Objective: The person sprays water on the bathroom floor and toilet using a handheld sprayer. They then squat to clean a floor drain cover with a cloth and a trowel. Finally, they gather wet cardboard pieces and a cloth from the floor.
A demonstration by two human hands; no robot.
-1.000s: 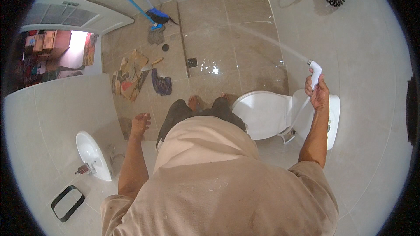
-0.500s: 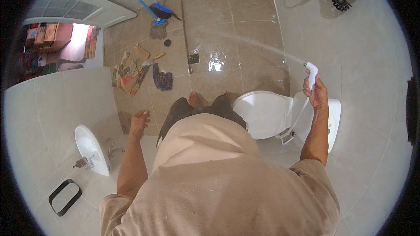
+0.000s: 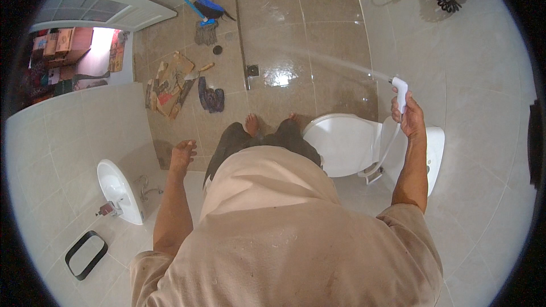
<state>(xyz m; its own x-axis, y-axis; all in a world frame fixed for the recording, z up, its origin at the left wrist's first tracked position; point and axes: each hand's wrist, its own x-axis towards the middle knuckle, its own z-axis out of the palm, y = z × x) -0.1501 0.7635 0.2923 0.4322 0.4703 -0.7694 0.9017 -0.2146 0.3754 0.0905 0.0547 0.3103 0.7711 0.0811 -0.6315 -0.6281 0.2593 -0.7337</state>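
Note:
My right hand [image 3: 410, 118] is raised at the right and grips a white hand sprayer [image 3: 400, 92] whose hose [image 3: 385, 153] drops beside the toilet. A thin jet of water leaves the sprayer and arcs left onto the wet brown floor tiles [image 3: 284, 74] near a small square drain [image 3: 253, 70]. My left hand [image 3: 182, 154] hangs free at my side with loosely curled fingers and holds nothing. A white toilet [image 3: 343, 142] with its lid shut stands just right of my bare feet [image 3: 253, 124].
A white wash basin [image 3: 116, 189] with a tap is mounted on the left tiled wall, with a black-framed object [image 3: 85, 254] lower down. Torn cardboard [image 3: 168, 86], dark slippers [image 3: 211, 99], a mop and a broom [image 3: 206, 12] lie at the far floor. An open doorway [image 3: 79, 57] is at upper left.
The view has shifted slightly; my right hand holds the sprayer in much the same place and the water jet keeps hitting the floor. My left hand has barely moved.

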